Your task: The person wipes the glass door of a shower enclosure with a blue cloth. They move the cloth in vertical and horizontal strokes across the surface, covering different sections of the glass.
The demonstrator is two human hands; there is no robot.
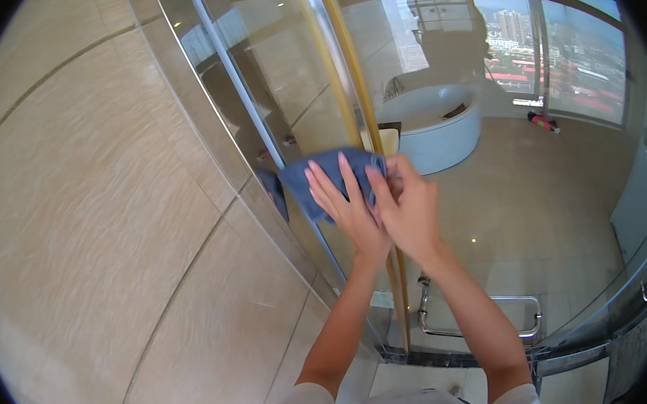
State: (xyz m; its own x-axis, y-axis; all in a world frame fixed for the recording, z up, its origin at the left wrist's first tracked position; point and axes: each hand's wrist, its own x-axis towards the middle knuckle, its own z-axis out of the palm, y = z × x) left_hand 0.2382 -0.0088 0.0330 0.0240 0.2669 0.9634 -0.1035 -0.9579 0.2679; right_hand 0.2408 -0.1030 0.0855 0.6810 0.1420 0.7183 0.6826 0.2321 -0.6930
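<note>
A blue-grey cloth (331, 172) is spread against the upright glass and metal edge strips in front of me. My left hand (352, 211) lies on it with the fingers stretched out and apart, pressing its face. Close beside it, my right hand (411, 205) has its thumb and fingers closed on the cloth's right edge. The two hands touch or nearly touch at the wrists. Beside the right hand runs a gold-coloured vertical strip (352, 67) on the glass panel. What lies behind the cloth is hidden.
Beige tiled wall (96, 185) fills the left side. A metal door handle (480, 334) sits low by my right forearm. Through the glass show a white bathtub (438, 140), large windows (550, 48) and a small red-and-black item (543, 123) on the floor.
</note>
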